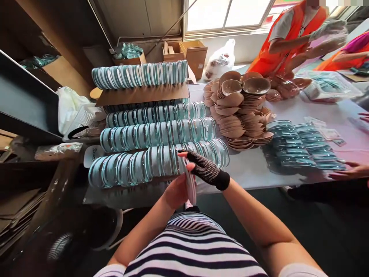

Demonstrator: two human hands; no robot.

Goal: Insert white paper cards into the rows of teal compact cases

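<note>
In front of my striped shirt I hold a round, flat, pale case [190, 182], seen nearly edge-on. My left hand [176, 190] closes around its near left side, and some of its fingers are hidden behind the case. My right hand [203, 167], in a black fingerless glove with light dots, grips the top edge between thumb and fingers. Just beyond my hands, a row of round clear and teal cases [129, 169] stands on edge. Similar rows [158, 132] lie behind it, and a further row [141, 75] rests on a cardboard sheet [144, 95].
Stacked brown shell-shaped cups [233, 127] stand right of the rows on the white table [248, 169]. Farther right are stacks of teal cases [294, 144], with another person's hand [350, 171] beside them. A person in an orange vest [282, 42] works across the table. Cardboard boxes [194, 57] stand behind.
</note>
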